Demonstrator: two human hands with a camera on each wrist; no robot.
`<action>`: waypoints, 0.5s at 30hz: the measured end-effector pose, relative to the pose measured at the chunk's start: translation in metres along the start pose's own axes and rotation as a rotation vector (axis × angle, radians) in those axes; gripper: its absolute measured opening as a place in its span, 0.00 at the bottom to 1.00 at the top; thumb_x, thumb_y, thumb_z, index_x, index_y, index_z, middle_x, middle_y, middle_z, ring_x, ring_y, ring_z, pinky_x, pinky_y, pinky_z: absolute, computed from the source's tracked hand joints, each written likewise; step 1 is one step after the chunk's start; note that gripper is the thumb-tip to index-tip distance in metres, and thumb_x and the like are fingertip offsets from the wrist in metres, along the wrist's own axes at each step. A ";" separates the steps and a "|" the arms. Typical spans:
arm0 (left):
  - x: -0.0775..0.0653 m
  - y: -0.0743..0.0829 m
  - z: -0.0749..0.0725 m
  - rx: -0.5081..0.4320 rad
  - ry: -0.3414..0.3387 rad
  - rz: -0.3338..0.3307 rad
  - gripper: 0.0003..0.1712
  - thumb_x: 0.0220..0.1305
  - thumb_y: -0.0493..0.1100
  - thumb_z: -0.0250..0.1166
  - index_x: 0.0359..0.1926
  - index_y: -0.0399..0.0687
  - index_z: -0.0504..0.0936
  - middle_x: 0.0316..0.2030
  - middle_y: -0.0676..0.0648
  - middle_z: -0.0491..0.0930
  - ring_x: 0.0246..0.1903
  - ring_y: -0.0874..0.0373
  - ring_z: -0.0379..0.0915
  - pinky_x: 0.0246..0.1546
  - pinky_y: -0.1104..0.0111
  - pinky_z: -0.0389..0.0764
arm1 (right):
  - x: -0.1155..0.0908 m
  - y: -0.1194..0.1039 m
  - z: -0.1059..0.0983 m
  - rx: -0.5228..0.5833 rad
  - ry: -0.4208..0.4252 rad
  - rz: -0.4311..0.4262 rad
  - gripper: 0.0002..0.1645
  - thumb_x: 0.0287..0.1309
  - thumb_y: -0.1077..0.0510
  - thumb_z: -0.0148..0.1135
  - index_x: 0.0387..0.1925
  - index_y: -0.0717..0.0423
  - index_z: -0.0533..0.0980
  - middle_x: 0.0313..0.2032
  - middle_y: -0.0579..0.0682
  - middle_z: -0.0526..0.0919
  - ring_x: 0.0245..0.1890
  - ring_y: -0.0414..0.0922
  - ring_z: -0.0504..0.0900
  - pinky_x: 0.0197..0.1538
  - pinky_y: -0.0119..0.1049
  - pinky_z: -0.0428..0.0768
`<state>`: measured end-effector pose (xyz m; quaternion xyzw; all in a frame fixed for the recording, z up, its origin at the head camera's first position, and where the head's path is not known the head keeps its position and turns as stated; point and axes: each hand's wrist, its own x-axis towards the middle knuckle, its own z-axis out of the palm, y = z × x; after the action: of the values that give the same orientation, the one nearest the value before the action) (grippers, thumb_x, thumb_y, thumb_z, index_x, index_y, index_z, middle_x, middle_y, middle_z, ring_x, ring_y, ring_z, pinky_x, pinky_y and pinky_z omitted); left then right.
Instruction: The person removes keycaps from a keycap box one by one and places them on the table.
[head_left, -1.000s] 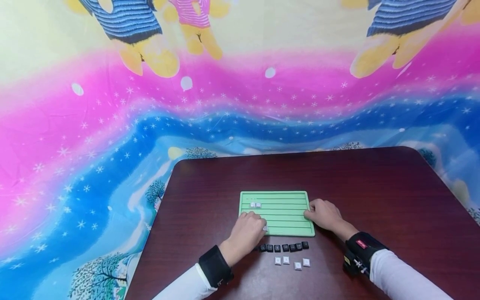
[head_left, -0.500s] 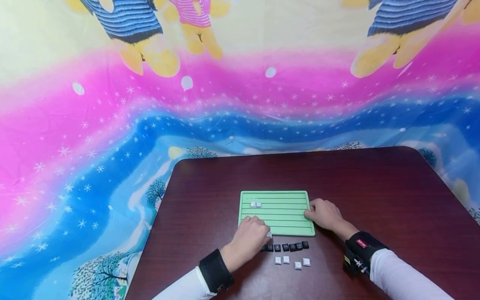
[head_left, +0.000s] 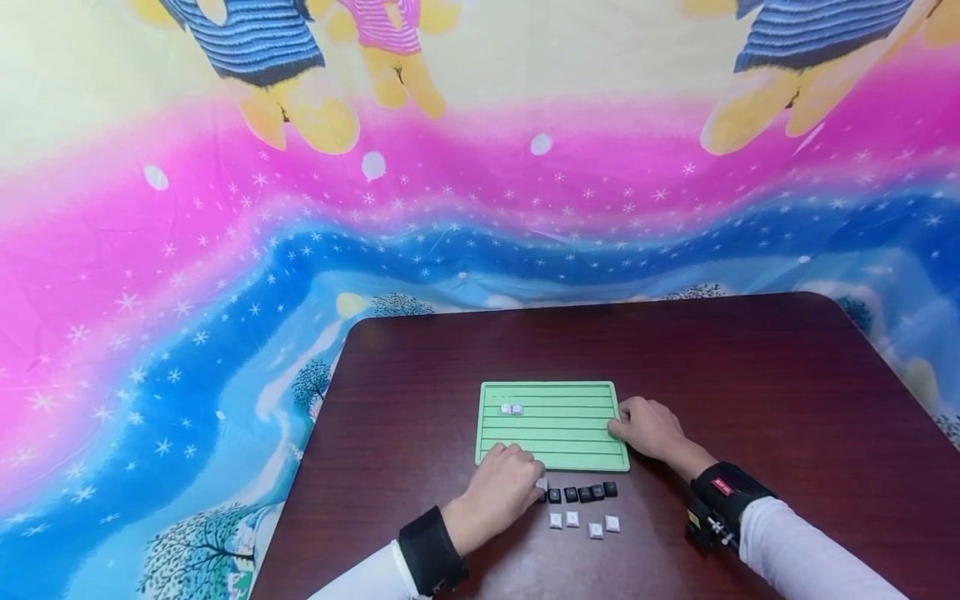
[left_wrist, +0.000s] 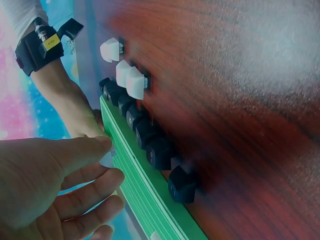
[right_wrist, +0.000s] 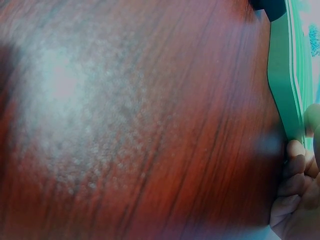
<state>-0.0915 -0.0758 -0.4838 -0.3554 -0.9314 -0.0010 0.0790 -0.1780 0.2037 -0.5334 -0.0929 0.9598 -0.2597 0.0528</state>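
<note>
My left hand [head_left: 501, 492] pinches a white keycap [head_left: 542, 482] between thumb and fingers, just off the board's near edge and over the left end of the row of black keycaps [head_left: 585, 495]. In the left wrist view that keycap [left_wrist: 108, 157] is partly hidden by the thumb. My right hand [head_left: 651, 428] grips the right edge of the green grooved board [head_left: 570, 437], its thumb on top and its other fingers curled at the side. On the board's upper left, two white keycaps [head_left: 512, 409] sit side by side.
Several loose white keycaps [head_left: 572, 520] lie on the dark wooden table [head_left: 720, 367], nearer to me than the black row. Behind the table hangs a colourful printed cloth [head_left: 480, 183].
My left hand has moved toward me and slightly right, carrying the white keycap off the board and covering more of the black row's left end. The right hand keeps its grip.
</note>
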 end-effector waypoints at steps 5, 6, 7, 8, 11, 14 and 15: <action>-0.003 0.003 0.002 -0.009 -0.003 0.011 0.09 0.57 0.54 0.75 0.35 0.59 0.87 0.30 0.60 0.84 0.31 0.65 0.76 0.32 0.74 0.69 | 0.000 0.001 0.000 -0.003 -0.005 0.008 0.25 0.55 0.55 0.61 0.12 0.45 0.56 0.14 0.39 0.53 0.16 0.38 0.51 0.23 0.31 0.48; -0.004 0.003 0.003 -0.010 -0.004 0.014 0.09 0.57 0.54 0.75 0.34 0.58 0.87 0.29 0.60 0.84 0.30 0.65 0.76 0.32 0.74 0.69 | 0.000 0.001 0.000 -0.002 -0.008 0.012 0.25 0.55 0.55 0.61 0.12 0.45 0.56 0.14 0.39 0.53 0.16 0.38 0.51 0.23 0.31 0.48; -0.004 0.004 0.003 -0.011 -0.005 0.017 0.09 0.56 0.54 0.75 0.33 0.58 0.86 0.28 0.60 0.84 0.30 0.65 0.76 0.32 0.74 0.69 | 0.000 0.001 0.000 -0.002 -0.011 0.015 0.25 0.54 0.55 0.61 0.12 0.45 0.56 0.13 0.39 0.53 0.16 0.38 0.50 0.23 0.31 0.48; -0.005 0.004 0.003 -0.013 -0.006 0.021 0.09 0.56 0.53 0.75 0.32 0.58 0.86 0.27 0.60 0.83 0.29 0.65 0.75 0.31 0.74 0.68 | 0.000 0.001 0.000 -0.002 -0.012 0.017 0.25 0.54 0.55 0.61 0.12 0.45 0.56 0.13 0.39 0.53 0.16 0.38 0.50 0.23 0.31 0.48; -0.007 0.006 0.004 -0.005 -0.005 0.038 0.09 0.55 0.53 0.75 0.30 0.58 0.85 0.25 0.60 0.82 0.27 0.65 0.74 0.29 0.74 0.65 | 0.000 0.001 0.000 -0.002 -0.012 0.015 0.25 0.54 0.55 0.61 0.12 0.45 0.56 0.14 0.39 0.53 0.16 0.38 0.50 0.23 0.31 0.48; -0.009 0.008 0.005 0.001 -0.006 0.056 0.08 0.53 0.52 0.76 0.29 0.58 0.85 0.24 0.61 0.82 0.26 0.66 0.73 0.28 0.74 0.62 | 0.001 0.000 0.000 -0.004 -0.009 0.015 0.25 0.54 0.55 0.61 0.12 0.45 0.56 0.14 0.39 0.53 0.16 0.38 0.50 0.23 0.31 0.48; -0.009 0.009 0.005 0.006 -0.007 0.060 0.08 0.53 0.52 0.76 0.29 0.59 0.85 0.24 0.61 0.82 0.26 0.66 0.74 0.28 0.75 0.62 | 0.001 0.000 0.000 -0.006 -0.009 0.012 0.25 0.54 0.55 0.61 0.12 0.45 0.56 0.14 0.39 0.53 0.16 0.38 0.50 0.23 0.31 0.48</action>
<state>-0.0795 -0.0749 -0.4907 -0.3829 -0.9206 0.0055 0.0766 -0.1789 0.2039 -0.5335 -0.0883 0.9608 -0.2562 0.0584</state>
